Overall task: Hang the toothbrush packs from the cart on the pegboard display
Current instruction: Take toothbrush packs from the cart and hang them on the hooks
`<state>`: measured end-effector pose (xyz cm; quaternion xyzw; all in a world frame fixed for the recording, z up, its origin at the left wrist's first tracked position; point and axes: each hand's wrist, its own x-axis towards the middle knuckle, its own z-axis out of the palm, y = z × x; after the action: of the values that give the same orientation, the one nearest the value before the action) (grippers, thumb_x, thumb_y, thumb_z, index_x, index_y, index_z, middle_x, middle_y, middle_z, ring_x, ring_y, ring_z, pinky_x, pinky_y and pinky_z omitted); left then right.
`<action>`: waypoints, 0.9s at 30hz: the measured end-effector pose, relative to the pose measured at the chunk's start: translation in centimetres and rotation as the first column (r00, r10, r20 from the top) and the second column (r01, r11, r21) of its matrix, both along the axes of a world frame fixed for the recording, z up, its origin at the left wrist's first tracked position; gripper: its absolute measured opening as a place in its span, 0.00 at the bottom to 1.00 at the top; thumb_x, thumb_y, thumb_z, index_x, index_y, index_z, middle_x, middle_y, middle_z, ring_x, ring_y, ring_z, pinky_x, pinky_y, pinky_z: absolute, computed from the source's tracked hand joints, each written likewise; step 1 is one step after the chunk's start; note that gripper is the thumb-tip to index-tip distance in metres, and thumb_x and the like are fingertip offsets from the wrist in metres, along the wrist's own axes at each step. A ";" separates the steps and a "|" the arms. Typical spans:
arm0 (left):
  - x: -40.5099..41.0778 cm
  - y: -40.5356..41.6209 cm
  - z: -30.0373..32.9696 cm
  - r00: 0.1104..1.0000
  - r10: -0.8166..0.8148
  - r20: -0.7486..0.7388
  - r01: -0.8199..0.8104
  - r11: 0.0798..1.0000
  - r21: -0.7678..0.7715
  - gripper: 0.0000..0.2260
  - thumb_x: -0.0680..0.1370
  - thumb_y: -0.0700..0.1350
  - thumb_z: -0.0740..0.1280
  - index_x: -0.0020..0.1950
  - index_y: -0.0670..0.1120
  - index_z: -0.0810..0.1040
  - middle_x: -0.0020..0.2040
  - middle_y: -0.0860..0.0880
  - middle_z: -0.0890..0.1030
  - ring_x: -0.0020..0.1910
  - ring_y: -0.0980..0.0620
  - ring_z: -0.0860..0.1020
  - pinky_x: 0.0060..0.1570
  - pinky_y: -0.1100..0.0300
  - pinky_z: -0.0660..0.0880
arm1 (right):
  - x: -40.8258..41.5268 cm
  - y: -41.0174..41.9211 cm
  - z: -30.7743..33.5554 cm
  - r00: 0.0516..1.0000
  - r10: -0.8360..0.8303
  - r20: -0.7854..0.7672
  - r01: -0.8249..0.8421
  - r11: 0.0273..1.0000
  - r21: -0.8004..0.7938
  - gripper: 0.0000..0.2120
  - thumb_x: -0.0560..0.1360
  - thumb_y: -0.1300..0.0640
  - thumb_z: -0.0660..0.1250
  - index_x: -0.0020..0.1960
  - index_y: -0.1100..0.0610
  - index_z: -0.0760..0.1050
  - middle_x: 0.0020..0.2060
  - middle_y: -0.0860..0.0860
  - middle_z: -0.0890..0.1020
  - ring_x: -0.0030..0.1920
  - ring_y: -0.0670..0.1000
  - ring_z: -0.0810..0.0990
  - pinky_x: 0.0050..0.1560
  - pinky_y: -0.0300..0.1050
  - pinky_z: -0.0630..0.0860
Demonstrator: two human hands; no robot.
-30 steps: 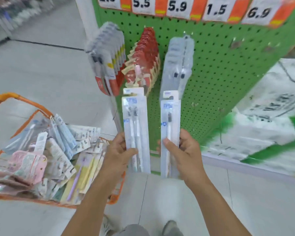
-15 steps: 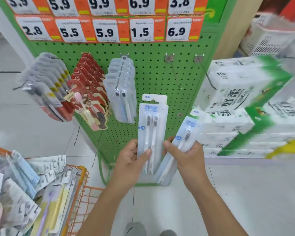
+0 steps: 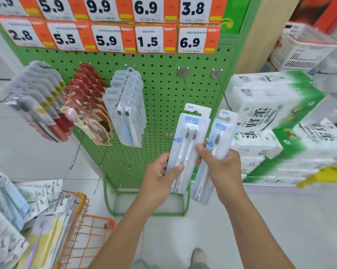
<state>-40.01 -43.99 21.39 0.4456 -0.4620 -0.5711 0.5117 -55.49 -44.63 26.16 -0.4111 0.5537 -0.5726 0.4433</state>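
My left hand [image 3: 159,177] grips a white-and-blue toothbrush pack [image 3: 191,136] by its lower part, upright before the green pegboard [image 3: 163,84]. My right hand [image 3: 222,167] holds a second, matching pack [image 3: 221,140], tilted a little right, its thumb reaching across onto the first pack. Both packs' tops sit just below two bare metal hooks [image 3: 185,84] [image 3: 222,92]. The orange cart [image 3: 84,226] at lower left holds several more toothbrush packs [image 3: 31,210].
Three hooks on the left carry grey-and-yellow packs [image 3: 37,101], red packs [image 3: 84,101] and clear blue packs [image 3: 126,105]. Price tags [image 3: 107,37] line the board's top. Stacked tissue bundles [image 3: 280,123] stand close on the right. A white basket [image 3: 305,47] sits above them.
The view swung right from the cart to face the pegboard. Both hands rose with their packs toward the two bare hooks, and the right pack came nearer upright.
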 end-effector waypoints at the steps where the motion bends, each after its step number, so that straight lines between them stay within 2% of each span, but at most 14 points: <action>1: -0.5 0.0 0.2 1.000 0.011 0.004 -0.011 1.000 -0.001 0.11 0.80 0.34 0.67 0.60 0.44 0.79 0.53 0.47 0.86 0.53 0.49 0.84 0.53 0.55 0.80 | -0.4 -0.2 0.0 1.000 0.007 0.012 -0.007 1.000 -0.001 0.12 0.75 0.59 0.75 0.41 0.68 0.79 0.33 0.57 0.82 0.35 0.53 0.80 0.44 0.48 0.79; 4: -2.0 0.3 0.5 0.998 0.057 0.037 -0.057 0.998 -0.010 0.11 0.80 0.33 0.66 0.61 0.44 0.79 0.54 0.49 0.86 0.54 0.50 0.84 0.52 0.59 0.79 | -1.4 -0.8 0.1 0.999 0.043 0.013 -0.043 0.999 0.009 0.09 0.75 0.59 0.75 0.39 0.63 0.81 0.32 0.57 0.82 0.35 0.53 0.80 0.43 0.50 0.79; 10: -3.9 0.5 0.3 0.982 0.186 0.038 -0.188 0.981 0.039 0.11 0.80 0.35 0.66 0.62 0.43 0.78 0.56 0.47 0.85 0.56 0.50 0.83 0.56 0.57 0.78 | -2.8 -2.2 0.0 0.984 0.177 -0.021 -0.177 0.984 0.005 0.12 0.75 0.57 0.75 0.37 0.62 0.79 0.32 0.64 0.81 0.33 0.54 0.75 0.39 0.49 0.73; 13: -4.4 0.0 0.6 0.978 0.205 0.048 -0.207 0.977 0.042 0.12 0.81 0.36 0.66 0.64 0.44 0.77 0.58 0.47 0.85 0.59 0.47 0.82 0.63 0.47 0.77 | -3.3 -2.9 0.2 0.977 0.212 -0.011 -0.212 0.977 0.005 0.10 0.75 0.58 0.75 0.36 0.58 0.82 0.30 0.58 0.81 0.33 0.52 0.76 0.39 0.46 0.75; 15: -4.3 -0.6 0.7 0.979 0.200 0.050 -0.202 0.979 0.034 0.12 0.81 0.37 0.65 0.64 0.44 0.77 0.58 0.46 0.85 0.60 0.45 0.82 0.63 0.44 0.76 | -3.5 -3.4 0.3 0.975 0.223 -0.009 -0.223 0.975 -0.004 0.06 0.76 0.59 0.74 0.39 0.54 0.83 0.30 0.54 0.82 0.33 0.51 0.78 0.39 0.44 0.77; 21: -3.9 -1.8 0.2 0.979 0.180 0.091 -0.186 0.980 0.070 0.13 0.81 0.36 0.65 0.65 0.45 0.77 0.58 0.47 0.85 0.58 0.47 0.83 0.62 0.46 0.78 | -3.9 -3.8 -0.4 0.975 0.222 -0.022 -0.222 0.975 -0.024 0.06 0.74 0.61 0.76 0.40 0.53 0.83 0.31 0.49 0.83 0.33 0.48 0.79 0.41 0.42 0.78; 24: -3.3 -3.2 -0.1 0.976 0.175 0.131 -0.189 0.977 0.102 0.12 0.81 0.38 0.66 0.63 0.48 0.78 0.56 0.49 0.85 0.58 0.47 0.83 0.59 0.47 0.79 | -4.4 -3.7 -1.0 0.981 0.189 -0.042 -0.190 0.981 -0.048 0.06 0.73 0.63 0.76 0.40 0.54 0.83 0.32 0.52 0.83 0.33 0.49 0.79 0.40 0.44 0.79; 27: -2.9 -5.3 -0.1 0.975 0.153 0.159 -0.173 0.978 0.117 0.11 0.81 0.40 0.66 0.63 0.48 0.78 0.56 0.50 0.85 0.58 0.48 0.83 0.61 0.45 0.77 | -4.9 -3.9 -1.1 0.987 0.155 -0.038 -0.158 0.985 -0.075 0.07 0.72 0.64 0.77 0.39 0.54 0.82 0.32 0.52 0.83 0.32 0.50 0.79 0.39 0.44 0.79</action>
<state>-42.93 -49.28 21.26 0.5559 -0.4226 -0.5212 0.4907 -60.34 -48.57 25.07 -0.4793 0.5042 -0.5503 0.4617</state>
